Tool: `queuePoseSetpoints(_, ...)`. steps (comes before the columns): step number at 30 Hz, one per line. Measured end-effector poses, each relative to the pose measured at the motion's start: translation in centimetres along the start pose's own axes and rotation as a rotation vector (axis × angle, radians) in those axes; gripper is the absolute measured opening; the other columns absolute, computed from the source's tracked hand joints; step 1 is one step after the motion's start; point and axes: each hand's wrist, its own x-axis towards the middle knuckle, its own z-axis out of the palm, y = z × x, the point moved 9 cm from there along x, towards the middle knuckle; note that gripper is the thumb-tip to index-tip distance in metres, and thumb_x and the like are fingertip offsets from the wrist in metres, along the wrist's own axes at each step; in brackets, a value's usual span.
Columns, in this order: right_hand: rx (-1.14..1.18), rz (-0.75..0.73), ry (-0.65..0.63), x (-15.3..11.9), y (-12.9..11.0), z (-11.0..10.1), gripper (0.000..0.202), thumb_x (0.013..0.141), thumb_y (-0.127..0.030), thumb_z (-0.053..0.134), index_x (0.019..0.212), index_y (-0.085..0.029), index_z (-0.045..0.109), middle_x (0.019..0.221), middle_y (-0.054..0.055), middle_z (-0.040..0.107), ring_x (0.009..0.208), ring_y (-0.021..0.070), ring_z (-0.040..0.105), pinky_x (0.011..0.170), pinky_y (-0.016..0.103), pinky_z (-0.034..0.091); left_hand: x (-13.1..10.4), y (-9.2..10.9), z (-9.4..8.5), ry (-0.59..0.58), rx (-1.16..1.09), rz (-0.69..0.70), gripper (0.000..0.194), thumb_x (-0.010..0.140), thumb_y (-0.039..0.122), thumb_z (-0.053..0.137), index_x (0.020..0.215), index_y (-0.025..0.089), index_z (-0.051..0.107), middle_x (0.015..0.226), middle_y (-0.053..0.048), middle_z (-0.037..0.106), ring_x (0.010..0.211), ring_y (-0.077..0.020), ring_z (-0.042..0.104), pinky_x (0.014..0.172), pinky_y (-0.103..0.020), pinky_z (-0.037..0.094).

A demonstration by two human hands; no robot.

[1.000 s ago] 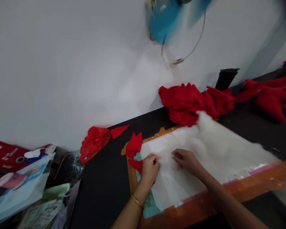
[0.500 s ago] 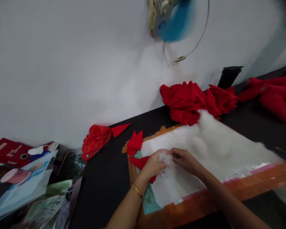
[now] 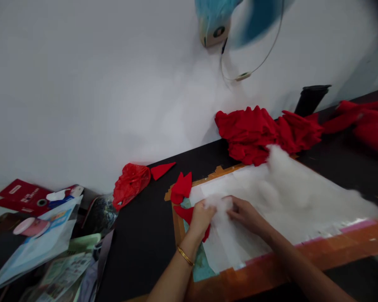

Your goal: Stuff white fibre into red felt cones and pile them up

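My left hand [image 3: 202,217], with a gold bangle at the wrist, is closed on a tuft of white stuffing [image 3: 219,209]. On the tuft's other side, my right hand [image 3: 244,213] pinches the same stuffing. A red fabric piece [image 3: 184,213] lies under and beside my left hand, partly hidden by it. Another small red piece [image 3: 181,188] rests just behind, at the corner of the taped white sheet [image 3: 229,247]. A large fluffy heap of stuffing [image 3: 290,188] covers the sheet to the right.
A pile of red fabric [image 3: 252,132] lies by the wall, with a black container [image 3: 311,100] behind it. Left are a red plastic bag [image 3: 130,184], a red triangular piece [image 3: 162,170], a red box [image 3: 27,196] and a pink-white spool [image 3: 31,227]. A fan [image 3: 217,31] hangs above.
The stuffing between my hands looks wider and more spread out. My left hand has turned slightly, its fingers now curled over the tuft. The whole view has shifted a little.
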Motion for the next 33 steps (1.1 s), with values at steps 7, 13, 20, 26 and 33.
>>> queuePoseSetpoints(7,-0.157,0.095,0.058,0.3,1.9,-2.2,0.019,0.078,-0.033,0.047,0.085,-0.022,0.060,0.058,-0.001,0.062,0.057,0.0194,0.060,0.059,0.030,0.046,0.7,-0.9,-3.1,0.074,-0.004,-0.032,0.025,0.066,0.032,0.075,0.082,0.013,0.070,0.071,-0.003,0.068,0.060,-0.0136,0.056,0.056,-0.024,0.044)
queuePoseSetpoints(13,-0.211,-0.149,-0.029,-0.2,-0.2,-2.0,0.067,0.074,-0.040,0.065,0.135,-0.022,0.046,0.138,0.013,0.054,0.120,0.0288,0.055,0.099,0.043,0.046,0.1,-0.2,-1.4,0.025,-0.037,-0.004,0.021,0.070,0.029,0.071,0.085,0.015,0.069,0.079,-0.005,0.069,0.067,-0.0156,0.059,0.067,-0.030,0.049)
queuePoseSetpoints(20,-0.177,-0.071,0.004,0.0,-0.6,-1.0,0.017,0.078,-0.025,0.050,0.087,-0.021,0.065,0.082,0.003,0.072,0.076,0.0222,0.067,0.070,0.032,0.051,0.0,0.8,-0.4,0.005,-0.027,0.033,0.014,0.066,0.024,0.074,0.076,0.015,0.068,0.074,-0.003,0.068,0.067,-0.0152,0.057,0.065,-0.027,0.047)
queuePoseSetpoints(26,-0.196,-0.061,0.028,-0.1,0.9,-2.7,0.021,0.083,-0.035,0.052,0.094,-0.022,0.065,0.095,0.006,0.073,0.087,0.0249,0.068,0.079,0.037,0.053,0.6,-0.2,-3.2,0.136,-0.044,-0.006,0.020,0.068,0.030,0.073,0.078,0.015,0.066,0.072,-0.002,0.066,0.060,-0.0136,0.055,0.056,-0.024,0.042)
queuePoseSetpoints(33,-0.299,-0.182,-0.040,-0.3,-0.6,0.7,0.066,0.073,-0.030,0.065,0.136,-0.023,0.046,0.136,0.011,0.056,0.121,0.0277,0.056,0.101,0.043,0.046,-0.1,0.9,0.5,0.022,-0.182,0.000,0.030,0.067,0.037,0.075,0.086,0.015,0.068,0.084,-0.006,0.071,0.071,-0.0178,0.062,0.069,-0.029,0.050)
